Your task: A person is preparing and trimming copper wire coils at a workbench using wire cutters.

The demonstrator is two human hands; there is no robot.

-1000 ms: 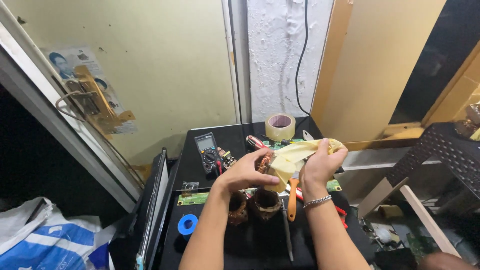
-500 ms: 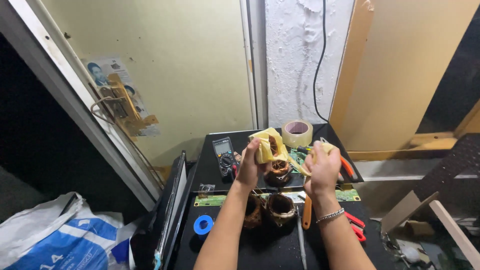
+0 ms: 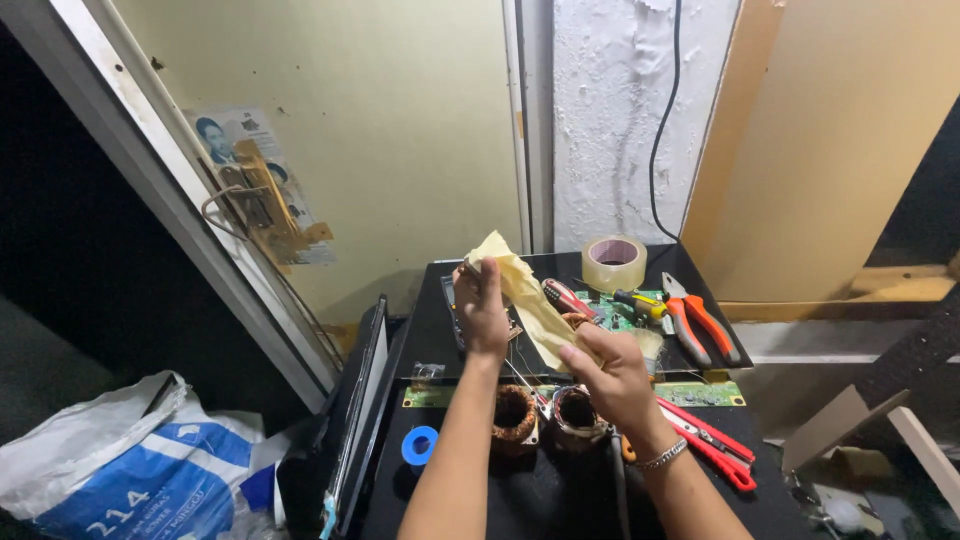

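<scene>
Head view looks down over my two bare arms to a black tabletop (image 3: pixel 560 500) crowded with tools. My left hand (image 3: pixel 482 310) is raised and closed, pinching the upper end of a long strip of pale yellow, crumpled insulating paper (image 3: pixel 525 290) between thumb and fingers. My right hand (image 3: pixel 612 375), with a silver chain bracelet (image 3: pixel 662 456) on the wrist, is closed around the lower end of the same strip, so the paper runs slanting down from left hand to right, held above the table. Just below my hands stand two copper wire coils wound on round cores (image 3: pixel 545 420), side by side and near each other. A small blue ring of tape (image 3: pixel 419 444) lies left of the coils. Behind my hands sits a roll of clear packing tape (image 3: pixel 613 262), and near it lie orange-handled pliers (image 3: pixel 700 322) beside a green circuit board (image 3: pixel 625 310). A red-handled tool (image 3: pixel 710 445) lies just right of my right wrist. On the floor at the left lies a white and blue plastic sack (image 3: pixel 120 470).
</scene>
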